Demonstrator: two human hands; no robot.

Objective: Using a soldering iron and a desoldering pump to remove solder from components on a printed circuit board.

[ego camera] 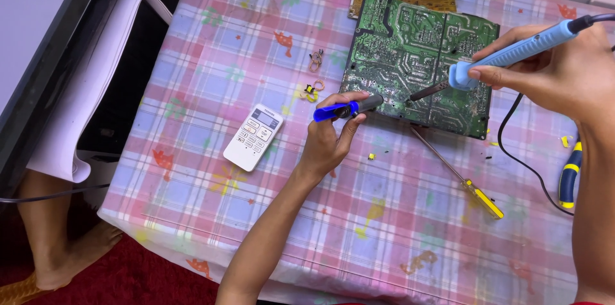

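Green circuit board (416, 61), solder side up, apparently bare-tracked.

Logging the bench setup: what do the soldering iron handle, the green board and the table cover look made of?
Soldering iron handle: matte light-blue plastic or rubbery grip, no glare. Green circuit board: rigid laminate, likely fibreglass, with shiny solder traces. Table cover: probably vinyl or oilcloth; the printed plaid shows a slight sheen and fold creases.

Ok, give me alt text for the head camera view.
A right hand holds a blue soldering iron tip-down on a green circuit board, while the left hand holds a blue desoldering pump at its edge, on a checked tablecloth.
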